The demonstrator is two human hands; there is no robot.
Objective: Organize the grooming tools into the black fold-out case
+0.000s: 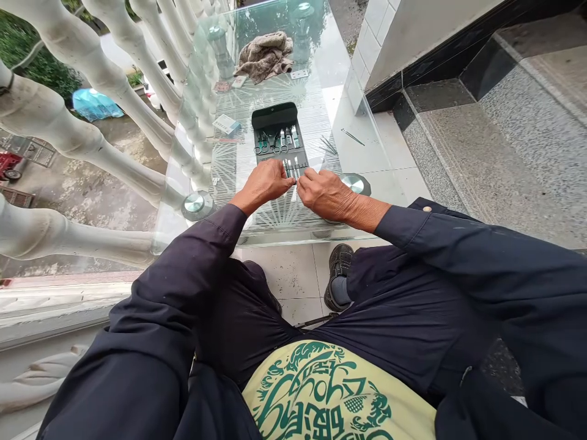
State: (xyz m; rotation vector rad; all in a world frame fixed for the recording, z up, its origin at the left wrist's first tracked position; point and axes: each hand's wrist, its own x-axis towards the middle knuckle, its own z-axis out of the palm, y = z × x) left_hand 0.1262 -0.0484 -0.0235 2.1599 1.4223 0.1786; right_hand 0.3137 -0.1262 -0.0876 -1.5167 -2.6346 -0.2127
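Note:
A black manicure case (274, 115) lies unfolded on the glass table, with nail clippers (288, 137), small scissors (277, 149) and several slim metal tools (290, 165) in its slots. My left hand (268, 181) has its fingers closed at the case's near left edge, covering that corner. At the near right edge, my right hand (324, 192) is closed in a pinch, its fingertips close to my left thumb. Whatever lies between the right fingertips is too small to make out.
Several thin tools (329, 145) and what looks like tweezers (353, 136) lie right of the case. A small box (226, 124) is on the left, a crumpled cloth (265, 56) farther back. White balusters (87, 116) flank the table's left, stone steps (458, 134) its right.

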